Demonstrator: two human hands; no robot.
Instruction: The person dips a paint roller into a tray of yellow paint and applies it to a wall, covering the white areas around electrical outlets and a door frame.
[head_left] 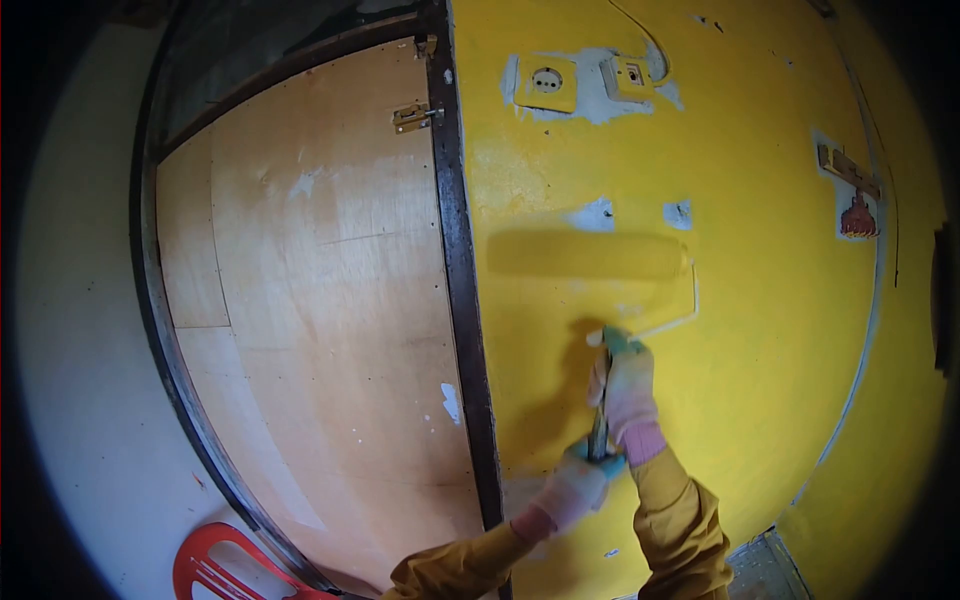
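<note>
A paint roller (585, 256) covered in yellow lies level against the yellow wall (740, 330), its thin wire frame bending down from the right end to the handle. My right hand (628, 388), in a pale glove with green fingertips, is closed around the upper part of the handle. Lower on the same handle, my left hand (580, 485) grips close to the bottom end in a similar glove. Both hands look slightly blurred. Above the roller, bare greyish patches show through the yellow paint.
Left of the wall stands a plywood door (320, 270) with a brass bolt (411, 119) and a dark frame (460, 250). A socket (546, 83) and a switch box (628, 77) sit high on the wall. A red plastic chair (190, 555) is at lower left. Wall hooks (848, 170) hang at right.
</note>
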